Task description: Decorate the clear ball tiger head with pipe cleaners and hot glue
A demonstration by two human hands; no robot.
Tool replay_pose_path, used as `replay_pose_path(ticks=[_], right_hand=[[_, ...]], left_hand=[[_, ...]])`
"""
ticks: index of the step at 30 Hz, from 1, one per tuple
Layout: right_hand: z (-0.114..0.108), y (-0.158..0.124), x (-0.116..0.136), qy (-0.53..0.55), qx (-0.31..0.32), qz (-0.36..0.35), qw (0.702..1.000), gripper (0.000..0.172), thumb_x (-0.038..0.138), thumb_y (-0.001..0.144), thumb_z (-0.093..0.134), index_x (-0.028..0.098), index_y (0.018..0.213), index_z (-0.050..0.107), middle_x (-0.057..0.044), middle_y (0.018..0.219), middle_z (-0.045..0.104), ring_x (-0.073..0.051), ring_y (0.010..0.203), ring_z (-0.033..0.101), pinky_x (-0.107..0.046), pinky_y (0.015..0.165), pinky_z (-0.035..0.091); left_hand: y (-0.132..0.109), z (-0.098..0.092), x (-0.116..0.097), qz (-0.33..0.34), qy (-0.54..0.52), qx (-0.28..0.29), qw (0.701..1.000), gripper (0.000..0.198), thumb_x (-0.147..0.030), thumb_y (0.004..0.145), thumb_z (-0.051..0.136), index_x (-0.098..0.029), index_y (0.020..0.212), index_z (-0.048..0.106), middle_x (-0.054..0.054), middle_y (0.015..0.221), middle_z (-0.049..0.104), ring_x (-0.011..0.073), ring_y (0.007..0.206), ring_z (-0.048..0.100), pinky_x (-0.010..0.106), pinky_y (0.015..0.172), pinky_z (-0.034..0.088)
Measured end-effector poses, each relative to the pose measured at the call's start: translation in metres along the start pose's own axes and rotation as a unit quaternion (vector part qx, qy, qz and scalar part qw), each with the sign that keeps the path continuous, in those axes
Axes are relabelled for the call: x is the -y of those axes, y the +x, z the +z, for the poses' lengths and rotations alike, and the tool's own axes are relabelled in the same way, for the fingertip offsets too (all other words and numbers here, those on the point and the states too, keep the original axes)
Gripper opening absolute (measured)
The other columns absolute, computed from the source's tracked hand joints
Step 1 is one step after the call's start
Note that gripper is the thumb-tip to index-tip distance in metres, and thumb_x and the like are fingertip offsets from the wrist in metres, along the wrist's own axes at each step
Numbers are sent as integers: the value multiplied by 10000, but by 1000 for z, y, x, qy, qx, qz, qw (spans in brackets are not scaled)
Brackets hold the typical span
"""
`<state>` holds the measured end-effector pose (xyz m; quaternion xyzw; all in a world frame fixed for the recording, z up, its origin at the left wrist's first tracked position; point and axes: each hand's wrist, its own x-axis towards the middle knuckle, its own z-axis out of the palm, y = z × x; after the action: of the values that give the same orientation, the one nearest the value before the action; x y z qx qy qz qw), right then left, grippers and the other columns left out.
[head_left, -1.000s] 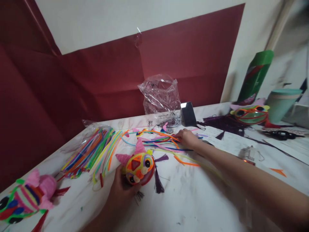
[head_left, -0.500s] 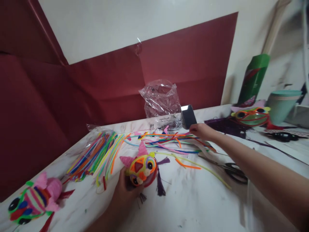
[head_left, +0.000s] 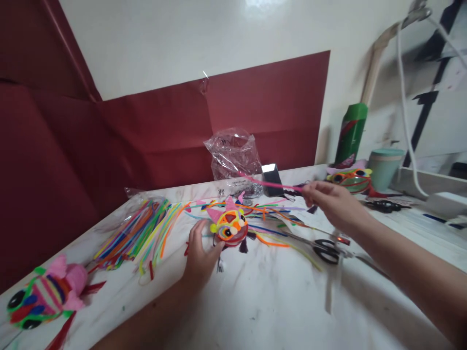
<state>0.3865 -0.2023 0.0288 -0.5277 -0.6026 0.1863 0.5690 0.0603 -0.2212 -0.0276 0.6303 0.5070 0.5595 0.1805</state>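
My left hand (head_left: pixel 200 253) holds a small round craft figure (head_left: pixel 229 224) wrapped in bright pipe cleaners, with pink ears and a purple tassel, lifted slightly off the white table (head_left: pixel 277 301). My right hand (head_left: pixel 330 203) is raised above the table and pinches one end of a pink pipe cleaner (head_left: pixel 268 183) that sticks out to the left. Under both hands lies a scatter of loose coloured pipe cleaners (head_left: pixel 270 214). Black-handled scissors (head_left: pixel 324 249) lie just below my right wrist.
A bundle of pipe cleaners in a clear bag (head_left: pixel 134 231) lies at left. A pink and striped craft figure (head_left: pixel 44 294) sits at the near left corner. At the back stand a crumpled clear bag (head_left: pixel 233 153), a small dark box (head_left: pixel 272 173), a green bottle (head_left: pixel 350 133), a teal cup (head_left: pixel 385 167) and another figure (head_left: pixel 350 179).
My right hand has lifted away from the pile with a pink pipe cleaner pinched in it. My left hand has raised and turned the round figure. The view has shifted right.
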Motion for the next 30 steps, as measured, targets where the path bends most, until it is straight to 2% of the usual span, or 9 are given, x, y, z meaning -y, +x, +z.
replay_pose_path(ticks=[3, 5, 8, 10, 13, 19, 21, 25, 30], right_hand=[[30, -46, 21, 4, 180, -50, 982, 270, 429, 800, 535, 206, 653, 570, -1, 577, 539, -136, 537, 480, -266, 522, 391], [53, -75, 31, -16, 238, -111, 965, 249, 372, 847, 493, 210, 675, 572, -23, 636, 592, -151, 585, 523, -276, 559, 412], [80, -105, 35, -45, 252, -203, 945, 206, 296, 895, 445, 210, 771, 586, -52, 713, 616, -161, 633, 541, -284, 587, 426], [90, -115, 32, -76, 250, -263, 929, 241, 279, 918, 410, 204, 781, 593, -74, 720, 607, -178, 660, 528, -305, 606, 421], [98, -116, 21, -115, 255, -308, 910, 306, 284, 932, 381, 201, 738, 602, -97, 720, 593, -202, 693, 505, -332, 628, 409], [104, -89, -3, -100, 212, -235, 943, 252, 295, 886, 435, 208, 733, 616, -84, 719, 591, -214, 718, 527, -345, 658, 432], [108, -76, -9, -94, 200, -180, 958, 200, 283, 833, 480, 212, 690, 600, -65, 697, 590, -210, 700, 528, -342, 654, 429], [119, -58, -19, -69, 188, -96, 975, 155, 266, 775, 507, 209, 640, 554, -26, 658, 582, -175, 623, 516, -307, 605, 410], [135, -54, -29, -46, 172, -67, 982, 180, 281, 798, 463, 207, 642, 517, 8, 604, 534, -152, 574, 490, -281, 566, 392]], left_hand=[[-25, -22, -36, 176, 29, 87, 980, 294, -270, 718, 664, -258, 1011, 674, 88, 1202, 620, 303, 1242, 468, 444, 1082, 300], [-40, -27, -52, 217, 76, 156, 960, 303, -253, 743, 651, -262, 1044, 679, 87, 1201, 638, 304, 1209, 504, 442, 1073, 299], [-53, -22, -54, 155, 127, 237, 951, 182, -282, 812, 566, -226, 920, 702, 88, 902, 719, 245, 869, 647, 348, 826, 455], [-57, -16, -46, 69, 128, 272, 951, 257, -290, 867, 460, -210, 749, 674, 38, 633, 660, 175, 601, 607, 274, 612, 437], [-56, -9, -34, -5, 96, 295, 951, 338, -306, 887, 402, -197, 643, 609, -13, 504, 558, 115, 451, 509, 228, 505, 366], [-36, 11, -24, 55, 92, 219, 970, 194, -273, 819, 479, -199, 774, 652, 14, 649, 637, 138, 609, 565, 236, 590, 383], [-27, 20, -19, 21, 65, 182, 981, 193, -274, 797, 492, -187, 677, 616, 16, 633, 624, 138, 615, 562, 235, 590, 394], [-15, 38, -8, -147, -27, 141, 979, 147, -287, 765, 496, -181, 680, 553, -29, 555, 558, 93, 430, 494, 211, 447, 351], [-10, 47, 3, -132, -19, 129, 983, 94, -248, 766, 498, -182, 721, 546, -30, 604, 580, 96, 469, 540, 213, 482, 395]])
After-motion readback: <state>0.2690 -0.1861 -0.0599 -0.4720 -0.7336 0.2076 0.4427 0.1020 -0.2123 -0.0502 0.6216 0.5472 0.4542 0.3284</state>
